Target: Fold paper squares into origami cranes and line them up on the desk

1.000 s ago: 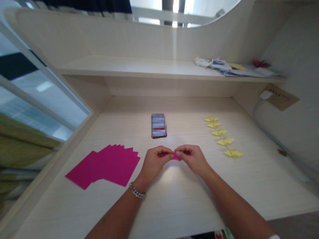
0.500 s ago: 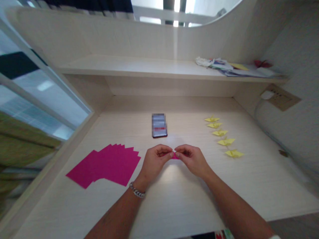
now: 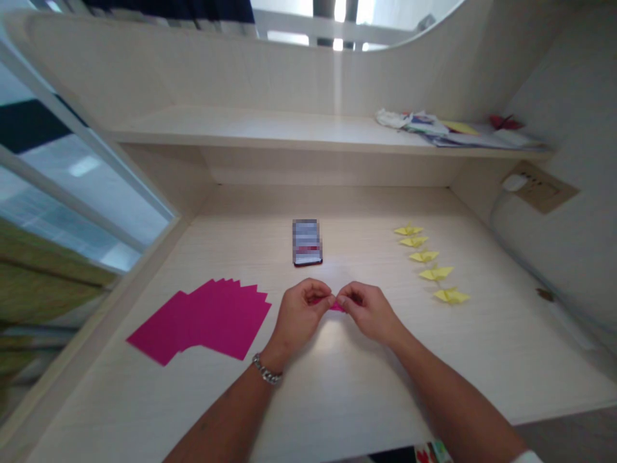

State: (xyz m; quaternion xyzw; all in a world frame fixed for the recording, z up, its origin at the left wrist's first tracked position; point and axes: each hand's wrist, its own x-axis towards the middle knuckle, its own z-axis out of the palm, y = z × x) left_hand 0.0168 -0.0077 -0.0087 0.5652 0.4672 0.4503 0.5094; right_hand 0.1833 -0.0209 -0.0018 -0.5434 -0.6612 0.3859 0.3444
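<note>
A small folded piece of pink paper (image 3: 337,307) is pinched between my two hands, low over the middle of the desk. My left hand (image 3: 301,313) grips it with thumb and curled fingers, and a chain bracelet (image 3: 267,370) circles that wrist. From the other side my right hand (image 3: 369,310) pinches the same paper, thumb close to the left thumb. Most of the paper is hidden behind the fingers, so its full shape cannot be made out. Left of my left hand lies a fan of square pink paper sheets (image 3: 212,318).
Several yellow folded paper cranes (image 3: 424,256) stand in a slanting row at the right. Beyond my hands lies a phone (image 3: 307,242). A shelf (image 3: 270,128) crosses the back, with papers (image 3: 434,128) on it. A cable (image 3: 511,251) runs from the wall socket (image 3: 542,186).
The right hand's fingers have shifted slightly on the folded paper, and more pink shows under the left fingers. The whole view has moved a little; the other things lie as before.
</note>
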